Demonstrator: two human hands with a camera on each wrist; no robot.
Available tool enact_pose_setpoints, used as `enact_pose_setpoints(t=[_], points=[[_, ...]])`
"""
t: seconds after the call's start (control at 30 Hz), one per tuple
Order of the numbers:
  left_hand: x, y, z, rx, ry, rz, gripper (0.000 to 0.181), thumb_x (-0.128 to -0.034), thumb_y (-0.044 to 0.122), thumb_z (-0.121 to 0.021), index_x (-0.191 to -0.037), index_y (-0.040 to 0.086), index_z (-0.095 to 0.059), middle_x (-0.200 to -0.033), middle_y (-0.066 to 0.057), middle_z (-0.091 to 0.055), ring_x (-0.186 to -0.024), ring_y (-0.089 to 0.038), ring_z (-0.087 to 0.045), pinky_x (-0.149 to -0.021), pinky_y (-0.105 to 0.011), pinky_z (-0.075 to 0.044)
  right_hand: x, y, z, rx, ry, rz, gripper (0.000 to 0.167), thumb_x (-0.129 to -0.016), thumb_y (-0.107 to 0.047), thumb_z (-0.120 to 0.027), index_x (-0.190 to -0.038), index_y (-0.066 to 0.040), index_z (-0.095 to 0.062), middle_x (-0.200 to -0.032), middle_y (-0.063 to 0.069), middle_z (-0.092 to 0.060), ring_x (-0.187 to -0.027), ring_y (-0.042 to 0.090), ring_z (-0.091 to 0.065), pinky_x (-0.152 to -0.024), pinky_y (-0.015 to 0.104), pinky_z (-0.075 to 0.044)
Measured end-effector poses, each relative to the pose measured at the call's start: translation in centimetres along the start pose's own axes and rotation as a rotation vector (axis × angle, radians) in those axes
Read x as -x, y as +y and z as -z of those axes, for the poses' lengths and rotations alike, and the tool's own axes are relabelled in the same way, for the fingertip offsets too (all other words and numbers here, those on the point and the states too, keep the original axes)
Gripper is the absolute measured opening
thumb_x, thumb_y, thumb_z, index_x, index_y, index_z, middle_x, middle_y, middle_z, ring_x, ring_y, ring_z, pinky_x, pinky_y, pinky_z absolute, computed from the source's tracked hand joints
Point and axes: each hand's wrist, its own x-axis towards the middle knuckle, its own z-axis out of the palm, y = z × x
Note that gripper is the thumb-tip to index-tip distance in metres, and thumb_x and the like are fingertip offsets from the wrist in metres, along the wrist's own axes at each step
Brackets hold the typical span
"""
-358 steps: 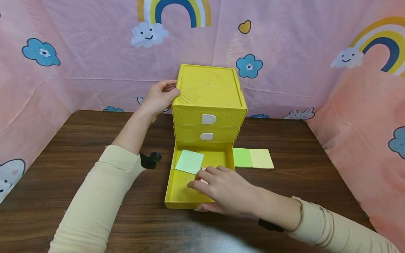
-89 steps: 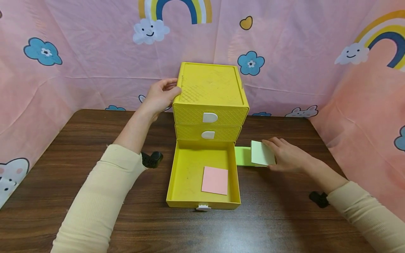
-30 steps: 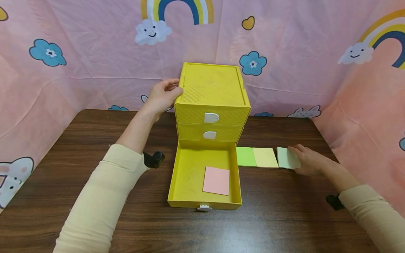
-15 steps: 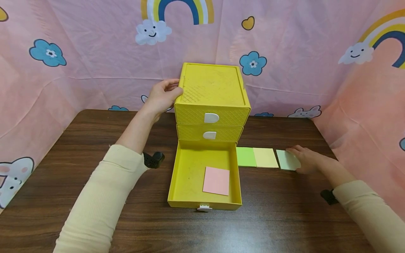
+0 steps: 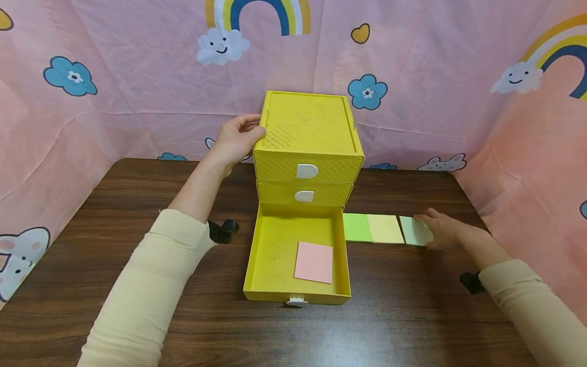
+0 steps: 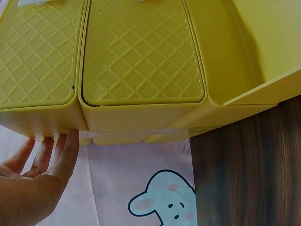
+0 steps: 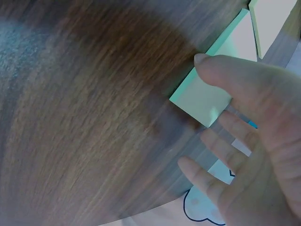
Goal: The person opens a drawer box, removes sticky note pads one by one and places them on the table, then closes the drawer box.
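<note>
A yellow three-drawer organizer (image 5: pixel 309 122) stands on the table, its bottom drawer (image 5: pixel 275 255) pulled out. Inside that drawer lies a pink sticky note pad (image 5: pixel 314 262). My left hand (image 5: pixel 234 142) rests against the organizer's upper left side, fingers fairly straight on the wall in the left wrist view. To the right, a bright green pad (image 5: pixel 356 227) and a pale yellow pad (image 5: pixel 385 229) lie edge to edge. Beside them, a narrow gap away, my right hand (image 5: pixel 442 230) pinches a mint sticky note pad (image 5: pixel 414 230) flat on the table; its index finger is mostly hidden in the right wrist view.
The upper two drawers, with white tabs (image 5: pixel 307 171), are closed. The open drawer reaches toward the front of the dark wooden table (image 5: pixel 206 316). A pink patterned cloth (image 5: pixel 160 92) hangs behind and at both sides.
The mint pad has gone from the drawer to the table, right of the yellow pad. Lately my right hand has lowered it flat and shifted it slightly left. The left hand stays put.
</note>
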Motion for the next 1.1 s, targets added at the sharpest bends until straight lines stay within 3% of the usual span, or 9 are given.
enact_pose_setpoints(t=[0.3, 0.6, 1.1], points=[[0.02, 0.05, -0.04, 0.019, -0.002, 0.0, 0.049, -0.0893, 0.025, -0.052, -0.137, 0.019, -0.044, -0.133, -0.003, -0.045, -0.102, -0.014, -0.05, -0.07, -0.022, -0.043, -0.22, -0.52, 0.33, 0.002, -0.024, -0.024, 0.072, -0.07, -0.009, -0.071, -0.132, 0.008, -0.039, -0.117, 0.026, -0.04, -0.098, 0.036, -0.049, -0.076, 0.046, -0.045], [0.05, 0.08, -0.07, 0.032, 0.004, -0.002, 0.049, -0.0888, 0.023, -0.053, -0.136, 0.017, -0.045, -0.133, -0.004, -0.046, -0.107, -0.014, -0.049, -0.072, -0.021, -0.046, -0.47, -0.71, 0.47, -0.013, -0.037, -0.03, 0.071, -0.072, -0.01, -0.07, -0.133, 0.008, -0.038, -0.117, 0.026, -0.039, -0.095, 0.033, -0.049, -0.075, 0.043, -0.045], [0.06, 0.04, -0.07, 0.039, 0.001, -0.008, 0.049, -0.0889, 0.022, -0.053, -0.137, 0.017, -0.044, -0.133, -0.005, -0.045, -0.104, -0.014, -0.05, -0.07, -0.019, -0.046, -0.66, -0.74, 0.44, -0.004, -0.056, 0.002, 0.071, -0.074, -0.01, -0.071, -0.133, 0.009, -0.036, -0.118, 0.028, -0.038, -0.098, 0.037, -0.05, -0.078, 0.047, -0.046]])
